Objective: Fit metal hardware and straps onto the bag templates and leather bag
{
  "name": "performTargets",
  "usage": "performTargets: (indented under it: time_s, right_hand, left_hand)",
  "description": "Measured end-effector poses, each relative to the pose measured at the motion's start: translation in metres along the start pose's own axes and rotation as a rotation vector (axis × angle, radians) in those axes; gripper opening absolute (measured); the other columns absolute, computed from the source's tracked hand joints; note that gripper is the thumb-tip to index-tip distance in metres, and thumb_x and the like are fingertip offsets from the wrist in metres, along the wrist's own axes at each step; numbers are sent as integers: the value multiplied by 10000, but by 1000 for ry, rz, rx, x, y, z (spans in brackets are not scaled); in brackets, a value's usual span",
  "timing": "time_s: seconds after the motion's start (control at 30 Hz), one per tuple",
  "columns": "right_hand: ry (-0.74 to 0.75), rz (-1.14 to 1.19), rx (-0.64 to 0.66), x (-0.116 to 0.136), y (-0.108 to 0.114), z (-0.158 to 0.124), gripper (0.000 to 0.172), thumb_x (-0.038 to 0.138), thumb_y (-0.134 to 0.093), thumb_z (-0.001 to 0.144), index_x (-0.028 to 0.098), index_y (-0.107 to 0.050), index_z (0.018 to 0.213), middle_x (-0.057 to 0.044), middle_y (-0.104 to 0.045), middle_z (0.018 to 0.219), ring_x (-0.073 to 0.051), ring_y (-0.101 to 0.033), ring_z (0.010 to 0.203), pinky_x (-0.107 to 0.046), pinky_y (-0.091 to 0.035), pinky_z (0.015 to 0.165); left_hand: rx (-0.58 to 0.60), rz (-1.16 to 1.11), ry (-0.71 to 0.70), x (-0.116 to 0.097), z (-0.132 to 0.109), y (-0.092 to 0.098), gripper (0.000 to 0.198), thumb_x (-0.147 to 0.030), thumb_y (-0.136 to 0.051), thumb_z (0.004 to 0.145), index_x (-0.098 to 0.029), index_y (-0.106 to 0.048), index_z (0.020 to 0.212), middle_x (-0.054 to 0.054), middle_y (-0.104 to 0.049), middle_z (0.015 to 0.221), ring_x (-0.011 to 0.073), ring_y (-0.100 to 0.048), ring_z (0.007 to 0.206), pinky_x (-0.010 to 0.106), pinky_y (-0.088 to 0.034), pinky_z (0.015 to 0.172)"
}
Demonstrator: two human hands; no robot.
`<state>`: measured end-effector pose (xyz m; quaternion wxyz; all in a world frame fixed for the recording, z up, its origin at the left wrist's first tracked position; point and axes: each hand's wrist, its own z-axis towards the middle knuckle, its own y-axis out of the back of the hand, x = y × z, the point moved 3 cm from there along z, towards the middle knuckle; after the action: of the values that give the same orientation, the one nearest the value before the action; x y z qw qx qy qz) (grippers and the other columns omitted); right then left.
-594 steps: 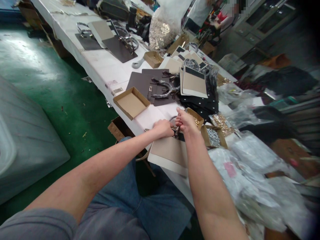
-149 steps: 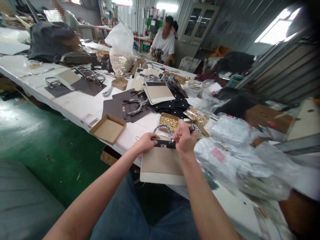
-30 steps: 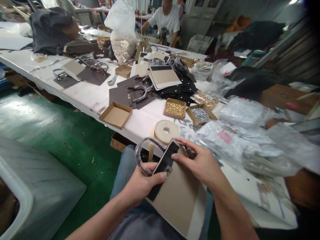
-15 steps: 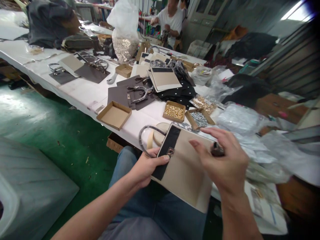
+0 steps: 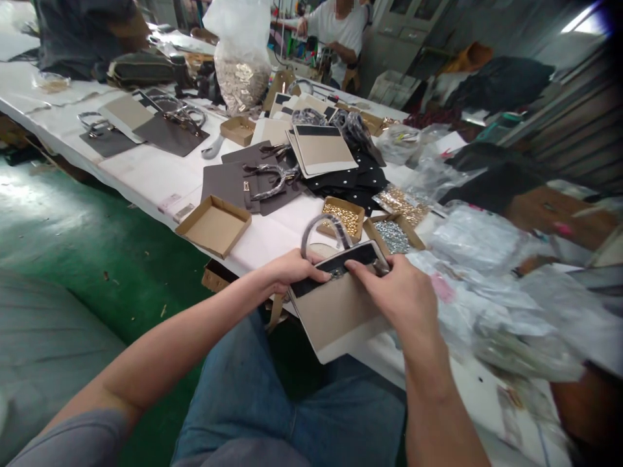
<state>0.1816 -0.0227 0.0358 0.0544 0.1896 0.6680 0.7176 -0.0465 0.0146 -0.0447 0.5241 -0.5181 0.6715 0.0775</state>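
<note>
A beige handbag panel (image 5: 341, 318) with a black strip along its top edge tilts above my lap. A wrapped, curved bag handle (image 5: 311, 227) rises behind that edge. My left hand (image 5: 299, 269) grips the panel's left side, its thumb pressed beside a small metal clasp (image 5: 337, 274) on the strip. From the other side my right hand (image 5: 399, 285) pinches the top right part, thumb near the clasp and fingers partly hidden behind. A small shiny piece shows by the right fingers; whether it is the dark-handled tool, I cannot tell.
On the white table (image 5: 146, 175) stand an open cardboard tray (image 5: 214, 227), a box of gold studs (image 5: 343, 217) and a box of silver studs (image 5: 392, 235). Beyond lie stacked bag panels (image 5: 324, 152). Plastic bags (image 5: 479, 233) crowd the right. A person (image 5: 335, 35) works at the back.
My right hand has come down from above the panel and now grips its top right part. The panel has turned, so its black strip and handle point away from me.
</note>
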Motion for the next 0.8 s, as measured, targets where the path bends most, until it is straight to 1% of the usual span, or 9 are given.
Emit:
performTargets:
  time_s: [0.1,0.17,0.3,0.37,0.5,0.6,0.67,0.73,0.8]
  right_hand:
    - [-20,-47,-26,12,-7,13,900,936,-708,886,151,-770,1323,-296,-834,1141,-512,-790,1086,-549,-571,854]
    - [-14,-48,-10,12,-9,18,899,942,-715,874,159,-780,1310,-287,-837,1117,-507,-790,1058,-540,-563,833]
    - [51,55,72,-2,-2,13,792,986,-726,835,249,-832,1107,-192,-850,998,-437,-787,942,-497,-549,799]
    - [79,116,59,-10,8,3,752,978,-747,833,267,-840,1059,-162,-854,991,-394,-780,895,-481,-552,799]
    - [132,177,-60,-18,23,-28,758,922,-812,837,250,-852,1186,-167,-863,1110,-373,-784,931,-483,-580,848]
    - [228,264,-164,-17,26,-52,751,839,-856,865,250,-826,1331,-155,-850,1238,-385,-791,1077,-511,-605,966]
    - [305,324,-260,-13,30,-68,697,767,-865,906,245,-801,1364,-156,-822,1297,-388,-774,1168,-531,-606,1036]
    - [349,382,-399,-10,39,-84,510,681,-870,948,254,-799,1218,-148,-798,1240,-378,-758,1175,-551,-603,1073]
    - [368,489,-533,-6,53,-99,330,578,-870,984,283,-728,944,-98,-756,1032,-331,-745,1009,-538,-616,1007]
  left_hand:
    - [20,-4,57,-4,23,14,334,-246,-1005,661,-190,-867,960,67,-838,859,201,-736,664,298,-598,642]
    - [64,-23,85,-5,25,18,353,-268,-1029,653,-187,-865,955,70,-839,867,196,-735,658,296,-602,642]
    - [149,-56,91,-4,4,12,421,-332,-1053,685,-182,-895,1045,91,-854,932,208,-761,710,302,-607,675]
    - [166,-68,67,-5,-13,2,441,-353,-1055,707,-184,-905,1086,96,-860,967,210,-770,742,306,-608,705]
    - [147,-122,28,2,-51,-26,451,-391,-1065,718,-191,-910,1091,91,-859,977,214,-771,771,318,-601,750]
    - [121,-187,0,19,-77,-50,476,-422,-1064,731,-168,-906,1102,107,-860,990,213,-766,782,325,-600,773]
    - [77,-251,-21,34,-88,-61,492,-423,-1065,735,-153,-900,1113,111,-860,991,203,-759,774,315,-594,773]
    - [-9,-332,-56,48,-94,-64,505,-408,-1068,725,-153,-891,1124,103,-861,981,199,-758,770,304,-588,759]
    - [-106,-402,-101,57,-93,-62,529,-388,-1070,705,-160,-881,1143,96,-863,974,209,-767,775,307,-593,742]
